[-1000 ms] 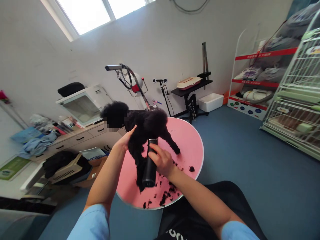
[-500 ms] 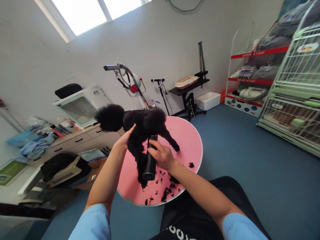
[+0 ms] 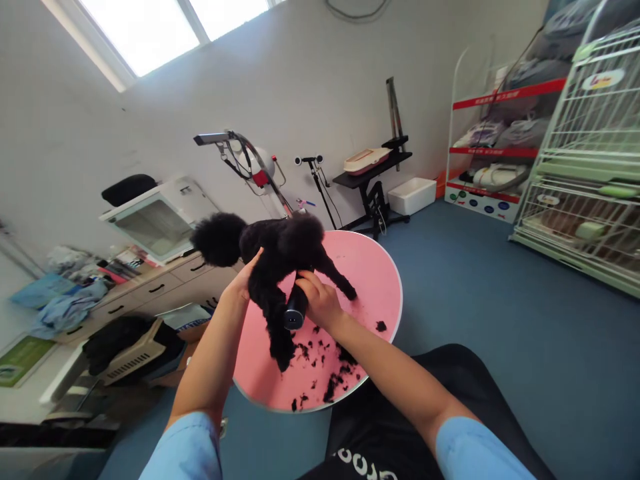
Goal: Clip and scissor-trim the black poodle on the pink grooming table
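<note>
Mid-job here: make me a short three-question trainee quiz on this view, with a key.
1. Which hand holds the black clippers?
2. True or false: the left hand touches the black dog.
3. Where do the loose fur tufts lie: (a) on the drawer unit, (b) on the round pink table, (c) on the wire cage?

Key: 1. The right hand. 2. True. 3. b.
</note>
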Tool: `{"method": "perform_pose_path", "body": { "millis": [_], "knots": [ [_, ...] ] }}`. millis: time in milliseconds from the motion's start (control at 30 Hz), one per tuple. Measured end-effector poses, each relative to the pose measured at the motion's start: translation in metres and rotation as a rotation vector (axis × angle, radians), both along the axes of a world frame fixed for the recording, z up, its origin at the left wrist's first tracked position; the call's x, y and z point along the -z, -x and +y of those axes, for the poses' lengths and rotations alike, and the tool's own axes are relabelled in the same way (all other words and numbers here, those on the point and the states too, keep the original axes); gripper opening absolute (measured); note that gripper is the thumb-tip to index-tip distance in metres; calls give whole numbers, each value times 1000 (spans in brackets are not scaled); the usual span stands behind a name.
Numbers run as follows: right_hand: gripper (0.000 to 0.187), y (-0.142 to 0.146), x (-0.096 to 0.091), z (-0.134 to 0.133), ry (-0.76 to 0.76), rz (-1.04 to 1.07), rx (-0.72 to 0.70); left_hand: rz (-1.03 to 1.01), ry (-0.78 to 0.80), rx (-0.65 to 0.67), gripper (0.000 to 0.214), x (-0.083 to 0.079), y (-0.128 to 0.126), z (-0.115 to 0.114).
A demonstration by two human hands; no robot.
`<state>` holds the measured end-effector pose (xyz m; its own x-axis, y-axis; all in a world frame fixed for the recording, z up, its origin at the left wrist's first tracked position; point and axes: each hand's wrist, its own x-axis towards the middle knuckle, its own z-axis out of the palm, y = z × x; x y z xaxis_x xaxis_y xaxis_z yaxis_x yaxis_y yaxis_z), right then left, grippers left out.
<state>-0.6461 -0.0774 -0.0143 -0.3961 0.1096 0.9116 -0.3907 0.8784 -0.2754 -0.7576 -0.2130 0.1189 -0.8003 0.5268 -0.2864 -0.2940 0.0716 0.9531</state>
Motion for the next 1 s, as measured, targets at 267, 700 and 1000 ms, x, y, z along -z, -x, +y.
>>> {"method": "perform_pose_path", "body": {
  "millis": [267,700,1000],
  "knots": [
    [30,4,24,-16,-55,-83,-24,-169,95,9,53,-15,3,-4],
    [44,-9,-27,-29,-139,-536,58,-203,208,30,57,-32,-10,0],
    [48,-3,-33,-16,-110,-649,83,-131,263,50,55,-27,-6,-6]
  ]
}}
